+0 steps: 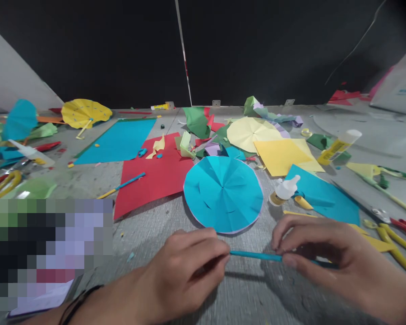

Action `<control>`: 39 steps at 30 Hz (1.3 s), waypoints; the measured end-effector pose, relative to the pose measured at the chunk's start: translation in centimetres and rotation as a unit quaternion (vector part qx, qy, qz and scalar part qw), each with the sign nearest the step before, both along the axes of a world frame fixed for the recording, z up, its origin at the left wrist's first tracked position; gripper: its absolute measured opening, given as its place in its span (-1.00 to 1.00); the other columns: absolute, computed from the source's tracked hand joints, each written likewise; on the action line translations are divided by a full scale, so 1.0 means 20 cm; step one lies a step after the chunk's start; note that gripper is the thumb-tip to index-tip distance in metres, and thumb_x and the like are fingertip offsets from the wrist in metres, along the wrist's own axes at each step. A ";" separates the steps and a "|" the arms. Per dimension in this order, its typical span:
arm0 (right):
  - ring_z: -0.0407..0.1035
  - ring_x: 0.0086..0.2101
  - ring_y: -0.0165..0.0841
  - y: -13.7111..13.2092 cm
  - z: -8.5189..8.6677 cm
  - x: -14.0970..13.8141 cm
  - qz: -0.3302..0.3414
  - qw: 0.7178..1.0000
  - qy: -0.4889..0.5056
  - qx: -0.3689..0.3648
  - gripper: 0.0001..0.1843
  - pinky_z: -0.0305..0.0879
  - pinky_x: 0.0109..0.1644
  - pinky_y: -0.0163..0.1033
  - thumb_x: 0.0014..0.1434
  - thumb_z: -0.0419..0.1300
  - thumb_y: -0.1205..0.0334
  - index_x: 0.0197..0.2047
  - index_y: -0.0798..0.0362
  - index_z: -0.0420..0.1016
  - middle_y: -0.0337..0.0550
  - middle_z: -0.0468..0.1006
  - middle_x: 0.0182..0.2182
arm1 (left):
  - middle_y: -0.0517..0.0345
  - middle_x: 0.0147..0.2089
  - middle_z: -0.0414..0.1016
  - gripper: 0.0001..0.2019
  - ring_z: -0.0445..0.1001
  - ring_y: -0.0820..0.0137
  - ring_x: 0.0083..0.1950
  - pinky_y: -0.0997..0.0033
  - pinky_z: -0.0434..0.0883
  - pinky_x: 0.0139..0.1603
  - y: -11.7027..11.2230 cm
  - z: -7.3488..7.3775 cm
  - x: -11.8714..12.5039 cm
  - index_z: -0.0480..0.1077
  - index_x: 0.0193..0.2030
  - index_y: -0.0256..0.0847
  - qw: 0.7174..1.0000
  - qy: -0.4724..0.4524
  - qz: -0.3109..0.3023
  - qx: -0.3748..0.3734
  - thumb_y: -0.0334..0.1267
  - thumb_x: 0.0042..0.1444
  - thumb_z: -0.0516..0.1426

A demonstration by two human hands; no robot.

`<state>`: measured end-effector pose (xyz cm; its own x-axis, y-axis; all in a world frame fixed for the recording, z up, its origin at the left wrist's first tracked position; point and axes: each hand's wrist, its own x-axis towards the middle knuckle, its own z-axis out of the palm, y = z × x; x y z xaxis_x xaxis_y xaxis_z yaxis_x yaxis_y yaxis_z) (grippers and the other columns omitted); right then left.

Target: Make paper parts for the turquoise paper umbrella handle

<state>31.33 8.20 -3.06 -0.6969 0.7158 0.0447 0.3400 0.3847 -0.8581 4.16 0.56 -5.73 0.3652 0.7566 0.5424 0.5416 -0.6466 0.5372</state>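
A thin blue rolled paper stick (255, 256) lies level between my two hands, a little above the grey surface. My left hand (189, 266) pinches its left end, fingers closed. Around its right part, the thumb and fingers of my right hand (320, 253) are closed, and the stick's far end passes beneath the palm. Just beyond the hands rests a round blue pleated paper disc (223, 194) with a pale purple edge and a few short slits. A small white glue bottle (284, 190) stands to the disc's right.
Red paper (155, 180) and blue paper (122, 140) lie at left, with a blue-and-yellow paper stick (122, 186). Yellow paper (284, 155), a glue stick (340, 146) and scissors (397, 241) are at right. A cream disc (252, 134) lies behind. A black wall (122, 54) closes the back.
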 end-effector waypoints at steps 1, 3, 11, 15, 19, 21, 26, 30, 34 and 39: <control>0.61 -0.26 -0.26 0.00 0.00 0.00 0.002 1.000 0.003 -0.016 -0.80 0.57 -0.30 -0.29 0.33 0.33 0.10 -0.30 -0.04 0.69 -0.09 0.67 -0.25 | 0.23 -0.43 0.53 -0.86 0.44 0.48 -0.47 0.50 0.30 -0.45 -0.01 0.00 -0.01 0.50 -0.16 -0.25 1.000 0.026 -0.004 0.010 -0.52 0.29 0.14; 0.61 -0.27 -0.25 0.00 0.01 0.00 0.002 0.999 0.010 -0.036 -0.80 0.57 -0.29 -0.27 0.31 0.35 0.09 -0.32 -0.03 0.70 -0.09 0.67 -0.26 | 0.23 -0.40 0.55 -0.87 0.50 0.46 -0.43 0.48 0.35 -0.43 -0.02 0.02 -0.02 0.47 -0.15 -0.23 0.997 0.069 -0.009 0.017 -0.47 0.36 0.10; 0.58 -0.25 -0.24 0.00 -0.02 0.03 0.003 0.993 0.032 -0.113 -0.79 0.55 -0.30 -0.27 0.30 0.37 0.06 -0.32 -0.04 0.69 -0.11 0.65 -0.27 | 0.20 -0.41 0.54 -0.73 0.44 0.42 -0.52 0.33 0.31 -0.58 -0.02 0.03 -0.04 0.43 -0.05 -0.30 0.974 0.188 -0.034 0.125 -0.46 0.50 -0.09; 0.58 -0.23 -0.21 0.00 -0.03 0.04 0.009 0.986 0.047 -0.158 -0.77 0.55 -0.35 -0.27 0.37 0.30 0.05 -0.28 -0.05 0.70 -0.10 0.61 -0.26 | 0.11 -0.37 0.58 -0.70 0.51 0.39 -0.46 0.34 0.43 -0.55 -0.03 0.04 -0.05 0.43 0.09 -0.45 0.966 0.215 -0.072 0.128 -0.49 0.46 -0.10; 0.57 -0.25 -0.20 0.00 -0.03 0.03 0.015 0.983 0.058 -0.174 -0.76 0.58 -0.31 -0.23 0.35 0.31 0.04 -0.32 -0.04 0.68 -0.11 0.60 -0.30 | 0.12 -0.40 0.54 -0.71 0.52 0.38 -0.47 0.32 0.44 -0.55 -0.04 0.04 -0.05 0.45 0.05 -0.48 0.965 0.193 -0.078 0.156 -0.53 0.41 -0.08; 0.57 -0.27 -0.22 0.00 -0.02 0.03 0.021 0.981 0.058 -0.183 -0.76 0.55 -0.37 -0.27 0.34 0.32 0.04 -0.32 -0.05 0.67 -0.12 0.59 -0.30 | 0.15 -0.41 0.52 -0.72 0.49 0.41 -0.47 0.33 0.40 -0.54 -0.04 0.04 -0.05 0.45 0.01 -0.44 0.968 0.197 -0.084 0.133 -0.52 0.44 -0.08; 0.37 -0.51 -0.44 0.02 -0.02 0.06 0.048 0.971 0.032 -0.233 -0.74 0.35 -0.56 -0.40 0.40 0.25 0.02 -0.24 -0.04 0.65 -0.13 0.58 -0.23 | 0.19 -0.40 0.49 -0.71 0.39 0.43 -0.50 0.34 0.28 -0.57 -0.03 0.05 -0.06 0.44 0.01 -0.38 0.975 0.172 -0.081 0.116 -0.49 0.50 -0.12; 0.27 -0.53 -0.50 0.03 -0.01 0.06 0.043 0.964 0.017 -0.262 -0.71 0.25 -0.58 -0.46 0.35 0.30 -0.04 -0.28 -0.02 0.62 -0.16 0.55 -0.24 | 0.18 -0.39 0.52 -0.66 0.43 0.42 -0.47 0.35 0.36 -0.48 -0.04 0.08 -0.06 0.43 0.09 -0.39 0.974 0.197 -0.072 0.083 -0.44 0.54 -0.16; 0.25 -0.56 -0.51 0.03 0.00 0.05 0.048 0.962 0.025 -0.269 -0.70 0.28 -0.57 -0.44 0.36 0.28 -0.05 -0.28 -0.02 0.61 -0.16 0.54 -0.24 | 0.15 -0.39 0.54 -0.65 0.48 0.40 -0.45 0.35 0.41 -0.44 -0.06 0.09 -0.07 0.42 0.14 -0.41 0.973 0.202 -0.074 0.087 -0.47 0.52 -0.17; 0.20 -0.58 -0.58 0.02 0.00 0.05 0.036 0.958 0.034 -0.283 -0.73 0.27 -0.56 -0.50 0.38 0.27 -0.02 -0.26 -0.03 0.63 -0.21 0.54 -0.24 | 0.14 -0.36 0.57 -0.66 0.53 0.41 -0.42 0.38 0.44 -0.42 -0.07 0.10 -0.08 0.38 0.22 -0.40 0.973 0.207 -0.061 0.085 -0.47 0.53 -0.16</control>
<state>32.37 8.65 -3.07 -0.7547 0.5890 -0.2889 0.2654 -0.1286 -0.9555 2.61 -0.78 -3.82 0.6601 0.6064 0.4434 0.6027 -0.7798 0.1692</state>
